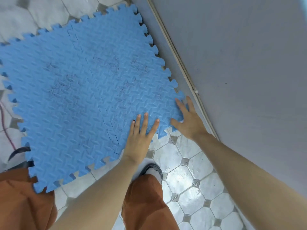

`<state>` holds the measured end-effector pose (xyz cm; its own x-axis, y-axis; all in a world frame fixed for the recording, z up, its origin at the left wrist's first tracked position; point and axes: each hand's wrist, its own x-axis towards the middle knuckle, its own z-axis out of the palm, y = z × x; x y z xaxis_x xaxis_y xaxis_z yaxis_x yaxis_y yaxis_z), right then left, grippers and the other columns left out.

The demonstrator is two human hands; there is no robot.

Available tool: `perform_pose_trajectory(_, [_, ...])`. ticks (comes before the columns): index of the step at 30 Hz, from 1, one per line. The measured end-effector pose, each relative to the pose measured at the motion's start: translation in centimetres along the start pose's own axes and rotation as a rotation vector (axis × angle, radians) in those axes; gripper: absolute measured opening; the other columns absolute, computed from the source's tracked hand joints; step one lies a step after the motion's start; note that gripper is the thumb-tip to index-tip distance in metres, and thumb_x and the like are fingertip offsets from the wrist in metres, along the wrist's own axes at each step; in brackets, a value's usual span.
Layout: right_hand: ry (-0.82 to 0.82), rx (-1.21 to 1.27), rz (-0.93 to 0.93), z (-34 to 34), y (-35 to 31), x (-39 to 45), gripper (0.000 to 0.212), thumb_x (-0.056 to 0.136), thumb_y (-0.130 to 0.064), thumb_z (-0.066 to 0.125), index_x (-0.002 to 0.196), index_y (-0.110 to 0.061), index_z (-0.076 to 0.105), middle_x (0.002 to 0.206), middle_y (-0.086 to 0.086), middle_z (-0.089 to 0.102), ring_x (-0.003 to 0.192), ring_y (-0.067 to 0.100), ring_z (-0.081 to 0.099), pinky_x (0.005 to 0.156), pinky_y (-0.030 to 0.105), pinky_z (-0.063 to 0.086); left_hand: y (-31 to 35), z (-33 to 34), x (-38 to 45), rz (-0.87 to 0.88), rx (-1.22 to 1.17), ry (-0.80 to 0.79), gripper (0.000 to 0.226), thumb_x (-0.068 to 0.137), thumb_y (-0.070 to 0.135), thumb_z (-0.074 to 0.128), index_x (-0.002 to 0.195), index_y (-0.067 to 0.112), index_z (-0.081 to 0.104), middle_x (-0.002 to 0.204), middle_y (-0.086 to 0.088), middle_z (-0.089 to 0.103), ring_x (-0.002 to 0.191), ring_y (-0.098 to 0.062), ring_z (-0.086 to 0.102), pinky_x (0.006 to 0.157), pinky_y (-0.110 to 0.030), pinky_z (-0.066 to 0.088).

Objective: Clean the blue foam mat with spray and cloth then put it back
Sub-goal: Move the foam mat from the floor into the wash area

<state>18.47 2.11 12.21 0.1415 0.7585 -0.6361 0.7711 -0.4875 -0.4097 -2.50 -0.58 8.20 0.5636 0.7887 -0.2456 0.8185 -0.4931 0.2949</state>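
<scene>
The blue foam mat point(79, 97), made of interlocking puzzle-edged tiles, lies on the tiled floor beside the grey wall, with dark scuff marks across its middle. My left hand point(139, 138) rests flat on the mat's near right edge, fingers straight and spread. My right hand point(187, 120) touches the mat's near right corner with fingers straight, the thumb lying across the corner's edge. No spray bottle or cloth is in view.
A grey wall point(240, 63) with a pale skirting strip point(182, 67) runs along the mat's right side. White and grey floor tiles point(182, 176) surround it. My orange trouser legs point(146, 205) and a dark shoe point(153, 169) stand just below the mat. A reddish cord point(6, 128) lies at the left.
</scene>
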Motion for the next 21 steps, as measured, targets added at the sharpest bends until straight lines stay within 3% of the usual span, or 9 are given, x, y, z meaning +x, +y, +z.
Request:
perform_pose_trajectory(3, [-0.129, -0.17, -0.074, -1.9, -1.8, -2.4, 0.081, 0.089, -0.033, 0.058, 0.154, -0.04, 0.008, 0.16, -0.016, -0.02, 0.142, 0.03, 0.023, 0.113, 0.04, 0.031, -0.3, -3.5, -0.6, 0.032, -0.016, -0.017, 0.082, 0.071, -0.003, 0.04, 0.148, 0.019, 0.023, 0.151, -0.023, 0.032, 0.136, -0.047, 0.032, 0.108, -0.055, 0.032])
perform_pose_trajectory(6, [-0.18, -0.407, -0.12, -4.1, -4.1, -4.4, 0.098, 0.08, -0.024, 0.06, 0.153, -0.04, -0.004, 0.16, -0.009, -0.024, 0.138, 0.031, 0.026, 0.102, 0.044, 0.036, -1.0, -7.3, -1.3, 0.042, -0.027, -0.033, 0.089, 0.069, -0.01, 0.049, 0.148, 0.019, 0.02, 0.151, -0.022, 0.032, 0.137, -0.045, 0.033, 0.109, -0.052, 0.032])
perform_pose_trajectory(8, [-0.089, -0.728, -0.118, -4.8, -6.1, -5.9, 0.098, 0.081, -0.034, 0.062, 0.153, -0.036, -0.004, 0.163, 0.001, -0.011, 0.133, 0.031, 0.033, 0.091, 0.047, 0.038, -1.2, -10.3, -1.5, 0.07, -0.041, -0.056, 0.096, 0.065, -0.013, 0.06, 0.149, 0.017, 0.024, 0.151, -0.021, 0.034, 0.136, -0.044, 0.034, 0.107, -0.051, 0.034])
perform_pose_trajectory(10, [0.014, -0.887, -0.095, -5.6, -8.9, -7.2, 0.086, 0.083, -0.045, 0.064, 0.152, -0.028, 0.017, 0.159, 0.008, 0.022, 0.13, 0.031, 0.038, 0.093, 0.051, 0.036, -1.6, -13.2, -1.7, 0.107, -0.047, -0.075, 0.095, 0.06, -0.016, 0.063, 0.146, 0.013, 0.035, 0.148, -0.021, 0.039, 0.132, -0.043, 0.041, 0.104, -0.051, 0.038])
perform_pose_trajectory(12, [0.065, -0.902, -0.158, -6.5, -11.2, -7.7, 0.075, 0.089, -0.041, 0.06, 0.151, -0.019, 0.025, 0.154, 0.011, 0.031, 0.141, 0.031, 0.027, 0.108, 0.055, 0.027, -2.5, -16.4, -1.6, 0.128, -0.057, -0.115, 0.096, 0.06, -0.019, 0.063, 0.146, 0.012, 0.037, 0.149, -0.021, 0.037, 0.134, -0.041, 0.04, 0.105, -0.049, 0.037])
perform_pose_trajectory(15, [-0.027, -0.763, -0.268, -8.0, -13.4, -7.9, 0.067, 0.1, -0.018, 0.043, 0.155, -0.013, 0.006, 0.161, 0.018, 0.01, 0.15, 0.031, 0.004, 0.12, 0.044, 0.005, -4.2, -20.8, -1.4, 0.152, -0.09, -0.239, 0.096, 0.079, -0.015, 0.054, 0.153, 0.021, 0.005, 0.161, -0.012, 0.005, 0.148, -0.03, 0.009, 0.12, -0.04, 0.014])
perform_pose_trajectory(17, [0.016, -0.733, -0.303, -8.9, -14.9, -8.3, 0.065, 0.099, -0.012, 0.043, 0.155, -0.011, 0.009, 0.161, 0.019, 0.012, 0.149, 0.034, 0.01, 0.121, 0.042, 0.006, -5.1, -23.0, -1.3, 0.134, -0.104, -0.28, 0.097, 0.081, -0.012, 0.054, 0.153, 0.024, -0.001, 0.161, -0.008, 0.0, 0.148, -0.027, 0.004, 0.121, -0.038, 0.013])
perform_pose_trajectory(21, [0.076, -0.73, -0.313, -10.1, -18.6, -9.8, 0.065, 0.092, -0.013, 0.057, 0.151, -0.009, 0.029, 0.154, 0.02, 0.032, 0.143, 0.036, 0.029, 0.118, 0.044, 0.02, -7.1, -25.8, -2.7, 0.093, -0.139, -0.278, 0.1, 0.074, -0.008, 0.059, 0.153, 0.024, 0.005, 0.16, -0.01, 0.009, 0.147, -0.033, 0.01, 0.118, -0.045, 0.02])
